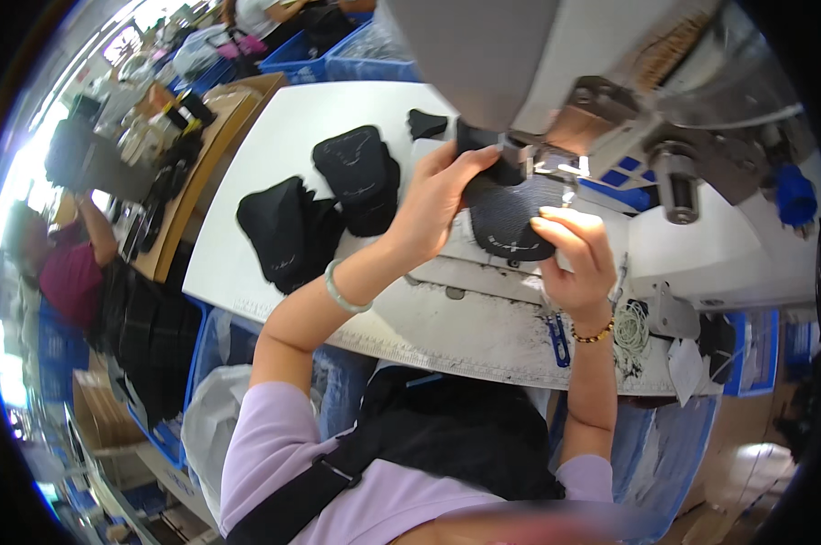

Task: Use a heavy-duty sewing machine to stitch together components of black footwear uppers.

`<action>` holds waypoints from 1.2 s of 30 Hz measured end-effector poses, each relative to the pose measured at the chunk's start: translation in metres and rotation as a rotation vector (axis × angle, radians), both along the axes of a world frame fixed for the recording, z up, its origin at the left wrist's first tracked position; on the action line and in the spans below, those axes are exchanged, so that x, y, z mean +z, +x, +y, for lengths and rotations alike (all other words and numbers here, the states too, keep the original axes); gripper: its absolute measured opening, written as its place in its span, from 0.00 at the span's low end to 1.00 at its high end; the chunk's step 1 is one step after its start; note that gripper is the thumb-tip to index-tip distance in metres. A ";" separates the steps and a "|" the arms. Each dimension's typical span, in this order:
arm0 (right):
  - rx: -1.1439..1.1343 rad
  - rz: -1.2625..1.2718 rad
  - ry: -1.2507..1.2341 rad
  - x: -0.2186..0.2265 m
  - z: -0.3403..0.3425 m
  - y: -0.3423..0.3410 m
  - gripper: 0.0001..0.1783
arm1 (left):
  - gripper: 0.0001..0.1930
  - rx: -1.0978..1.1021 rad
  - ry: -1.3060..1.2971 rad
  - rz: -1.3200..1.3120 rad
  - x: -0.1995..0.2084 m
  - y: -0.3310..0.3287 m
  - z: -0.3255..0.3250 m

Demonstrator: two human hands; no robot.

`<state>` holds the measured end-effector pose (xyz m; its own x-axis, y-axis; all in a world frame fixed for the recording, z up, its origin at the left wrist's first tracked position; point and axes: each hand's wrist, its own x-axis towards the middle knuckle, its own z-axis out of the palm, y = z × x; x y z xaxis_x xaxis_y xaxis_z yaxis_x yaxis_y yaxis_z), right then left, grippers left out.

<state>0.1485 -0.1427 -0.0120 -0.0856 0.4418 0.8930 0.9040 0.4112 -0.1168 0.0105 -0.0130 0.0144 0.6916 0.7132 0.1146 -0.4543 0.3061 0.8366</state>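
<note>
Stacks of black fabric pieces (283,232) sit leftmost on my white worktable (224,259). Next, my left hand (431,204), half curled, has hold of the dark piece (508,218), thumb on top, other fingertips hidden from me. That piece lies below the sewing machine head (483,59), rounded end toward the worktable's near edge, long axis seemingly running back toward the head. Rightmost, my right hand (578,259) sets near-together fingertips on its right edge; whether the thumb pinches underneath, I cannot tell. I judge this as guiding for stitching; the next move calls for level, steady feeding.
</note>
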 end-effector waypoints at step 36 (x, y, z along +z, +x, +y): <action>0.381 0.422 -0.715 -0.081 0.132 -0.212 0.34 | 0.28 0.279 -0.184 0.609 -0.062 -0.239 0.100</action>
<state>-0.0636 -0.0108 -0.0933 -0.0674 0.9106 0.4077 0.5465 0.3756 -0.7485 -0.2287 0.0870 -0.0478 0.3824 0.8443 -0.3754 -0.0031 0.4074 0.9132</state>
